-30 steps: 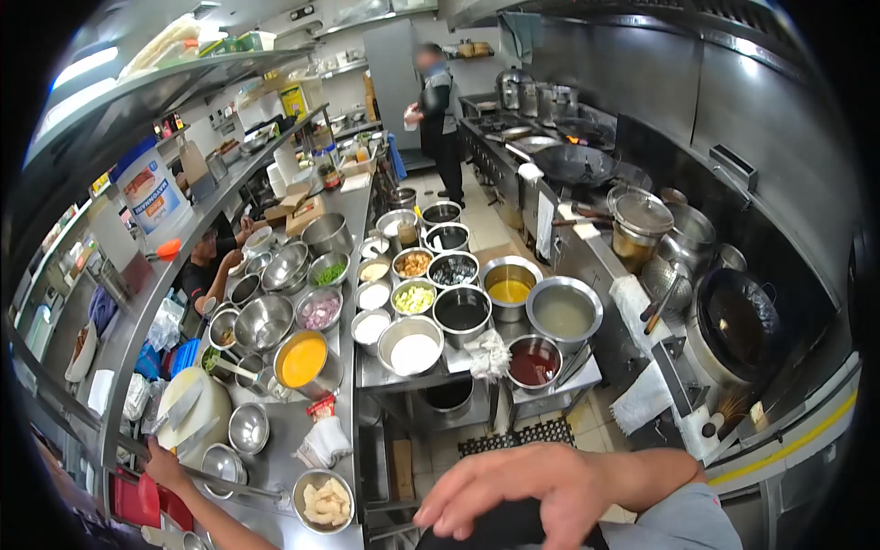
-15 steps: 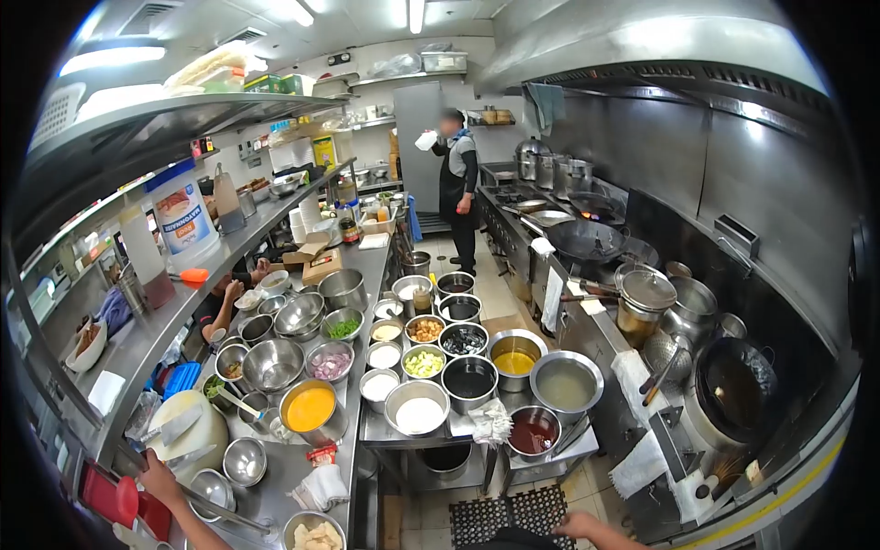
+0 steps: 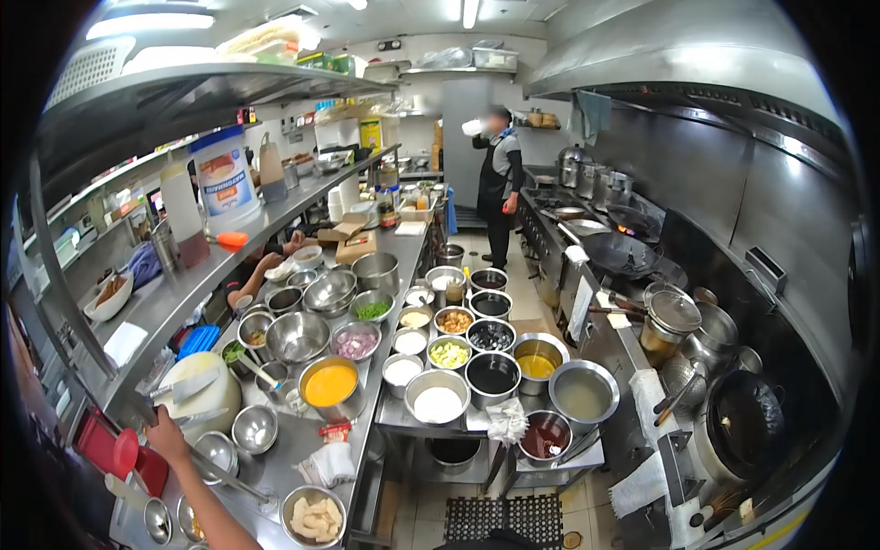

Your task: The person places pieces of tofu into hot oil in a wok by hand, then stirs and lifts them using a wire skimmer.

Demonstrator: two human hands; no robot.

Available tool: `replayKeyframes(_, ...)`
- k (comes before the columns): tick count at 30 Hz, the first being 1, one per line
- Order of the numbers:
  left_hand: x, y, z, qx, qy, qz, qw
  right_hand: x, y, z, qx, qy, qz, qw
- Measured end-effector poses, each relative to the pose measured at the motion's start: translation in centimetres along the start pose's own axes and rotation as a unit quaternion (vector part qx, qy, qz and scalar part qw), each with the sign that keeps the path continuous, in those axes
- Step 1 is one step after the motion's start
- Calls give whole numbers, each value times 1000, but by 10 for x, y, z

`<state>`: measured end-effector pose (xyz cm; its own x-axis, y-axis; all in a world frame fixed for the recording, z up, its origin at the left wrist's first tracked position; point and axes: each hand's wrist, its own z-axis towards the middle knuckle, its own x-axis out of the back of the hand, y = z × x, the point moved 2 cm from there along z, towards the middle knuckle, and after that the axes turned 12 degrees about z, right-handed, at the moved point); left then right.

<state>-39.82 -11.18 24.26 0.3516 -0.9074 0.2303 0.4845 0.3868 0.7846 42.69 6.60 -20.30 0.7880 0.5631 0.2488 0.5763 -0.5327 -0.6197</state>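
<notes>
My left hand (image 3: pixel 168 438) is at the lower left, fingers curled around the slanting metal shelf post (image 3: pixel 225 475). Just above it, a cleaver (image 3: pixel 194 384) and another blade (image 3: pixel 206 415) lie on a round whitish chopping block (image 3: pixel 225 395). Close to the wrist are a steel bowl (image 3: pixel 216 453) and a second steel bowl (image 3: pixel 255 428). A red plastic container (image 3: pixel 98 438) with a red scoop (image 3: pixel 126 452) sits left of the hand. A bowl of pale pieces (image 3: pixel 314 519) stands right of my forearm. My right hand is out of view.
Several pots of sauces and chopped food crowd the steel counters, including an orange liquid (image 3: pixel 330 385) and a white one (image 3: pixel 437 403). Woks (image 3: pixel 625 255) line the stove at right. A person in an apron (image 3: pixel 498 183) stands in the aisle; another person's arm (image 3: pixel 246 291) shows behind the shelf.
The view has turned left and slightly down, so everything sits farther right in the picture. My right hand, at the bottom edge before, has left the view. My left hand keeps its place at the post.
</notes>
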Motion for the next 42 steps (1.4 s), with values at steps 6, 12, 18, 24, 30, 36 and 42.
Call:
replayKeyframes(6, 4, 8, -2, 81, -72, -78, 991, 1, -13, 24, 87, -53, -91, 991)
replayKeyframes(12, -3, -43, 28, -137, -16, 274, 952, -1, -31, -5, 10, 90, -226, 970)
replayKeyframes(18, -9, -74, 55, -278, -34, 513, 812, -11, -40, -67, 119, -2, -387, 914)
replayKeyframes(24, -30, -140, 99, -280, -49, 445, 849, -14, -31, -80, -31, 27, -265, 963)
replayKeyframes(30, -25, -130, 93, -252, -92, 360, 894, -12, -30, -62, 31, 34, -285, 958)
replayKeyframes(36, -24, -138, 99, -215, -126, 290, 924, -16, -8, -22, 71, 28, -332, 940)
replayKeyframes(42, -28, -144, 105, -157, -167, 196, 953, -18, -22, -31, 47, 57, -313, 947)
